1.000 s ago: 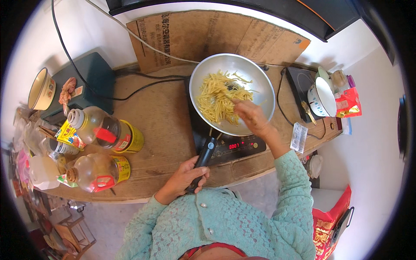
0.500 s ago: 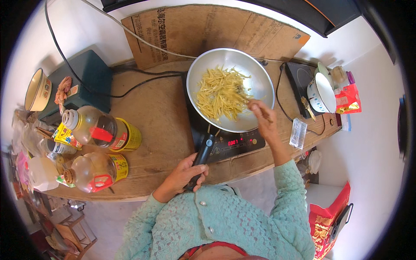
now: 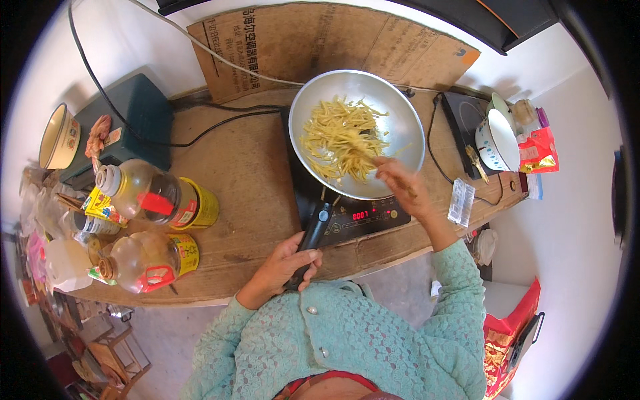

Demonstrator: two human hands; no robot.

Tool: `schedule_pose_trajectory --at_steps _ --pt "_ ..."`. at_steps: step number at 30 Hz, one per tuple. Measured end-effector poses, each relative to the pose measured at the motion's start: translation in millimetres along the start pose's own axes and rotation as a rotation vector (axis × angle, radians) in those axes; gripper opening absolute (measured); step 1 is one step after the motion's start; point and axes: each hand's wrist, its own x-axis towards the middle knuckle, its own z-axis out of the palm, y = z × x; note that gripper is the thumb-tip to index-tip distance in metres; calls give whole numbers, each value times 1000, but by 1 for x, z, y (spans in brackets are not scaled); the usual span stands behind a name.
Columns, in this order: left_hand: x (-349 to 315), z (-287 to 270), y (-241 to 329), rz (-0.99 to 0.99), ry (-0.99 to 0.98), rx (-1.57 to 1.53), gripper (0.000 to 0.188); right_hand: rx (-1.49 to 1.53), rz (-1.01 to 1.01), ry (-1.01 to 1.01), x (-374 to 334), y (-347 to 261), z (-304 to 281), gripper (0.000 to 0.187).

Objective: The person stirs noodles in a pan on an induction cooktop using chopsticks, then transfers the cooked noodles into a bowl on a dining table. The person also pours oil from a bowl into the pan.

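A silver frying pan with a black handle sits on a black induction cooker whose red display is lit. Thin yellow strips, like shredded potato, lie heaped toward the pan's left side. My left hand is wrapped round the pan handle near its end. Over the pan's near right rim, my right hand grips a thin brown stirring utensil. Its lower end is blurred and partly buried among the strips, so its exact kind is unclear.
Two big oil bottles stand on the left, by a dark green box. At right, a second cooktop carries a white bowl. A clear plastic packet lies near the edge. Cardboard leans behind.
My right hand has shifted slightly left and down with the utensil, and some strips have moved in the pan. My left hand keeps its hold on the handle.
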Motion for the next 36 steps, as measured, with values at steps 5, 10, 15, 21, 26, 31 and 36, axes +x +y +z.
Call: schedule_pose_trajectory --at_steps 5,10,15,21,26,31,36 --pt "0 -3 -1 0 -8 -5 30 209 199 232 -8 13 -46 13" --pt "1 -2 1 -7 -26 -13 31 189 228 308 -23 14 -28 14" --pt "1 -2 0 -4 -17 -17 30 273 156 149 -8 -22 13 11" --pt "0 1 0 -1 -6 -18 28 81 -57 -44 5 -32 24 8" --pt "2 -3 -2 -3 -18 -17 25 35 -114 54 30 25 4 9" --pt "0 -3 0 -5 -5 5 25 310 89 221 46 34 -31 19" --pt "0 -3 1 -6 -11 10 25 178 84 255 55 59 -13 25"
